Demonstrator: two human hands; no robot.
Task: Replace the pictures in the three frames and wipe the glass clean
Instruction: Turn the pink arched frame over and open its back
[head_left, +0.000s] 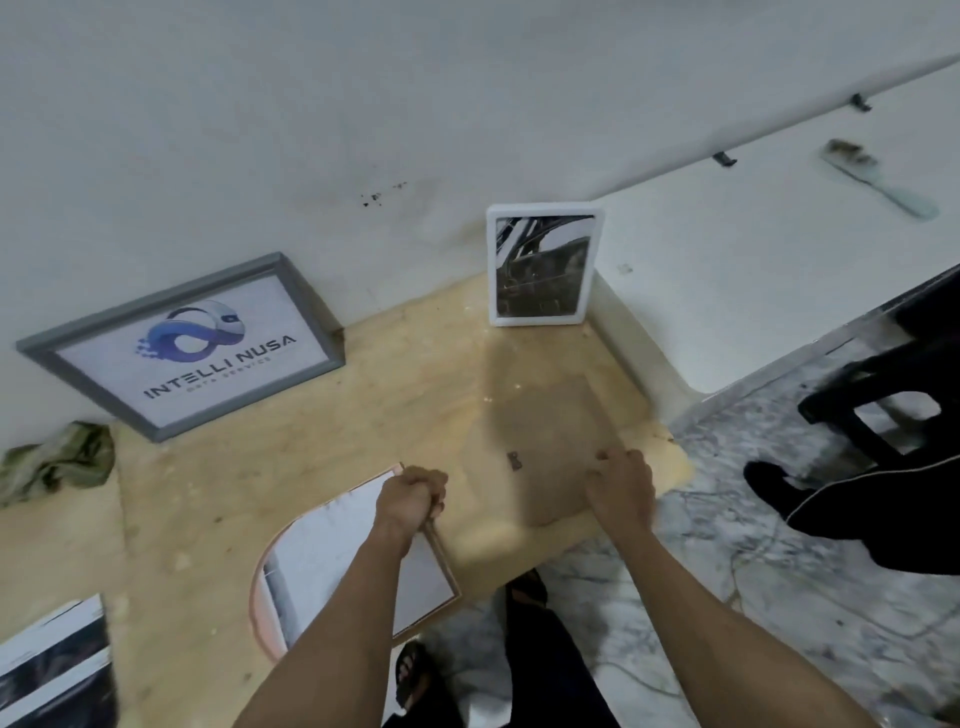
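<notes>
Progress: I judge the task to be in its middle. One frame seems to be taken apart on the tabletop (332, 467); I cannot tell whether any picture is already changed or any glass wiped.
Grey frame (182, 345): it leans against the wall at the back left and holds a logo print.
White frame (544, 265): it stands upright against the wall in the corner and holds a dark picture.
Wooden frame (363, 566): it lies flat at the near edge of the tabletop, with a pale sheet or glass in it; which one, I cannot tell.
Left hand (413, 496): the fingers are curled and grip the upper right side of the wooden frame.
Backing board (550, 447): a brown board with a small metal hanger, flat on the tabletop, just right of the wooden frame.
Right hand (621, 480): the fingers are bent onto the right edge of the backing board and seem to grip it.
Cloth (57, 462): a crumpled green cloth lies at the far left, well apart from both hands.
Loose prints (52, 670): they lie at the near left corner.
Left to do: wiping, as I judge, and closing the wooden frame.
</notes>
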